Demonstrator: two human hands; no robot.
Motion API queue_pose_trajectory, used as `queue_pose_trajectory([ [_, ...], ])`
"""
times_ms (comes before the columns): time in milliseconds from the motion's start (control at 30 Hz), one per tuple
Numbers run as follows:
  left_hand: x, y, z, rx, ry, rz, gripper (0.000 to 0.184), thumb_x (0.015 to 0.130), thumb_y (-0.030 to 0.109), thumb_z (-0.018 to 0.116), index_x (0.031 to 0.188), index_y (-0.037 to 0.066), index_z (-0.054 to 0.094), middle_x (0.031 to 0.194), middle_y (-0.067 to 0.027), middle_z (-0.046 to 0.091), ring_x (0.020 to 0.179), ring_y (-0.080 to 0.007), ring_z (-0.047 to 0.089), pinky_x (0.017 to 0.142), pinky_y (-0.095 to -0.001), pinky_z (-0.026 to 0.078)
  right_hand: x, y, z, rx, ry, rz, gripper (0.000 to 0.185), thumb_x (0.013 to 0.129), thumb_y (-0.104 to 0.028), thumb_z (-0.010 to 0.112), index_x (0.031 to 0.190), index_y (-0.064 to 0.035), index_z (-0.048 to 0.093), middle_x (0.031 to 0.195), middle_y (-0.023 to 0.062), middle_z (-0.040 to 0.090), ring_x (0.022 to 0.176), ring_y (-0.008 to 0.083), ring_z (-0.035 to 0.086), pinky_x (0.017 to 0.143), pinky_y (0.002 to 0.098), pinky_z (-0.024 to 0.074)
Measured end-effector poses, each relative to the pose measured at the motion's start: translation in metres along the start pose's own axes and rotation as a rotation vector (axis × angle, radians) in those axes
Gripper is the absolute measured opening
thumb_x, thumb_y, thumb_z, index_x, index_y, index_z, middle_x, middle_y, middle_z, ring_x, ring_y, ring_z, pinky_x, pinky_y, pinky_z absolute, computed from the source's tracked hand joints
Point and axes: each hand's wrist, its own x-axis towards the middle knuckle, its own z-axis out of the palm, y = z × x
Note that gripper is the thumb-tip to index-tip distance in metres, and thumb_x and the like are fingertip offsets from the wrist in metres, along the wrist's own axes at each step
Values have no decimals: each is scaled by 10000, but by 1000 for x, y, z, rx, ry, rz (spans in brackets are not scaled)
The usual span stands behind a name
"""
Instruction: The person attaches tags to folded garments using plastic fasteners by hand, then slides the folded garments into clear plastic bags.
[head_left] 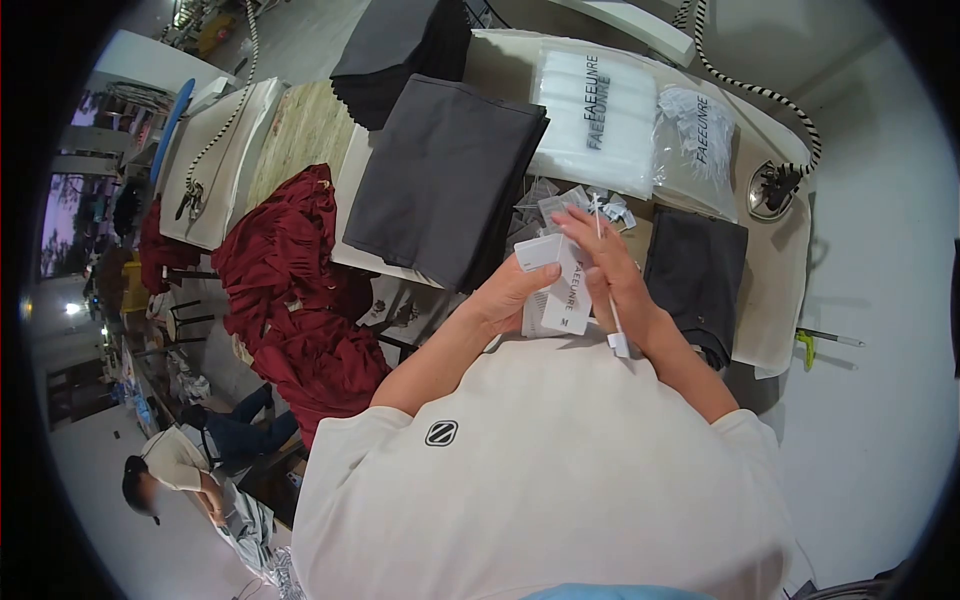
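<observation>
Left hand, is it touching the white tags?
Touching. The head view shows the left hand with its thumb lying over the face of the white tags, no gap visible.

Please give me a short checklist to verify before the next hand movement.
1. Left hand holds the white tags: ok.
2. Printed side with the letter M faces the camera: ok.
3. White string is at the right hand: ok.
4. String is fastened to the tags: cannot tell.
5. Small pieces beyond the hands are neatly stacked: not ok, jumbled.
6. Large dark folded cloth is outside both hands: ok.
</observation>
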Motion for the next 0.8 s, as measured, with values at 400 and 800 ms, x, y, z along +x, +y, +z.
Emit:
queue_pose_trajectory([
  [400, -2, 4, 1, -198, -109, 82, 999, 810, 574, 800, 1572, 169, 297, 1312, -143, 613, 1074, -334, 704, 874, -425, 618, -5, -27, -42, 651, 188, 496, 273, 1062, -165, 564, 1143, 67, 681, 926, 149, 729, 792, 192, 686, 724, 322, 550],
  [800, -1, 2, -4, -290, -259, 132, 946, 859, 549, 759, 1581, 221, 244, 1302, -172, 609, 1032, -347, 708, 860, -466, 619, -1, -30, -38, 695, 249, 336, 248, 1029, -170, 634, 1107, 53, 711, 915, 151, 741, 715, 162, 667, 647, 276, 547],
])
